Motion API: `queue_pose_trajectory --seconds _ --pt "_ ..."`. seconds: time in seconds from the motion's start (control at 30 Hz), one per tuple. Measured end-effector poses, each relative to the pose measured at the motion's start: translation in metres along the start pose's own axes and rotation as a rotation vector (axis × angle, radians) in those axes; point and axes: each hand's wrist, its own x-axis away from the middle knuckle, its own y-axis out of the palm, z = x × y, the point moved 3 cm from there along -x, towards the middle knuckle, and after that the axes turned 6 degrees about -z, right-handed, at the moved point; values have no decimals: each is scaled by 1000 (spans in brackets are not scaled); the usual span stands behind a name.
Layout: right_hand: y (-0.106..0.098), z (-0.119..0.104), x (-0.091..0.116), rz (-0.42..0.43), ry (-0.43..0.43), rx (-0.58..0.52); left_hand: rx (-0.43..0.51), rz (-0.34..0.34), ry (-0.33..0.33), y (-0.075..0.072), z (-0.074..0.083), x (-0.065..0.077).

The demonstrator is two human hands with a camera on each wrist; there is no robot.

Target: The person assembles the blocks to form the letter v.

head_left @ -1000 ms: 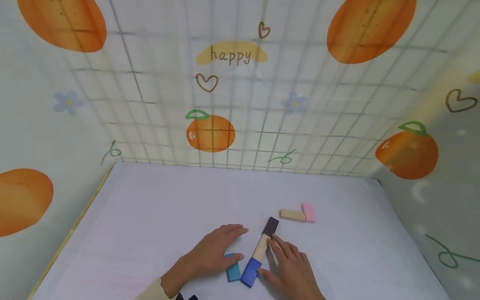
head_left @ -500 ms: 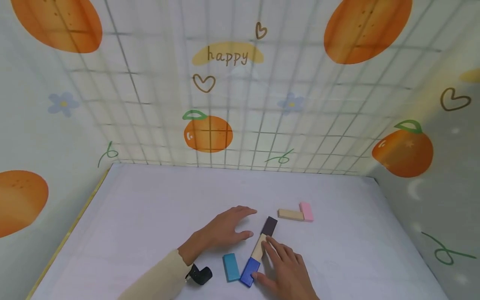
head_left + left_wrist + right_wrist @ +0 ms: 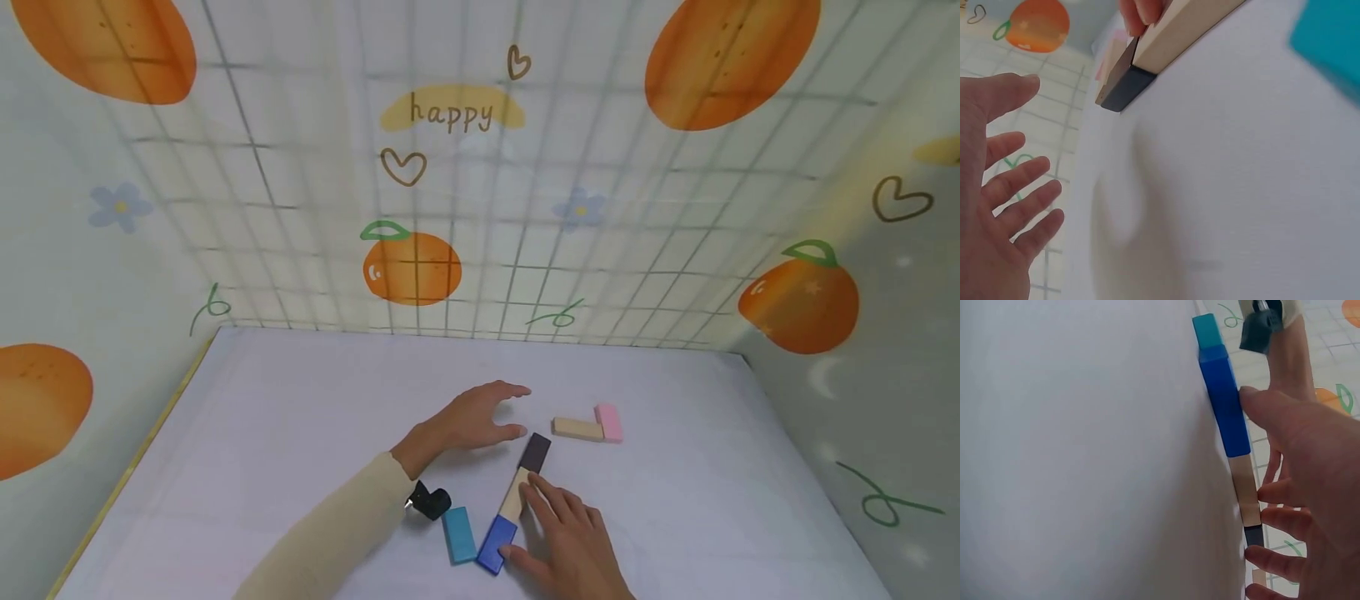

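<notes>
As my head camera looks down, the row: dark block [image 3: 535, 454], pale block [image 3: 514, 497] and blue block [image 3: 495, 542] lie end to end, slanting away rightward over the white tabletop [image 3: 315, 383].
Right hand [image 3: 576, 537]: loosely bent along the row's right side, thumb at the blue piece, fingertips at the pale one, gripping nothing; I judge it placed there to keep the pieces aligned.
Left hand [image 3: 474, 418]: thumb spread from nearly straight fingers, holding nothing, near the row's far end.
Teal block [image 3: 459, 536]: left of the blue one, corners touching or nearly so; I cannot tell which.
Pink block [image 3: 609, 423]: beyond the row, with a wooden block [image 3: 577, 429] end-on to it, forming an L.
Left wrist view, shadow: my open palm, above the tabletop.
Right wrist view, blue block: my thumb touches its side, apparently steadying it.
</notes>
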Motion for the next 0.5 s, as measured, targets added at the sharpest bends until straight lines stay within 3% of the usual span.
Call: queue_pose_trajectory --seconds 0.23,0.5 --pt "0 -1 1 -14 14 -9 9 -6 -13 1 -3 -21" --pt "2 -2 2 -3 13 -1 29 -5 -47 0 1 -33"
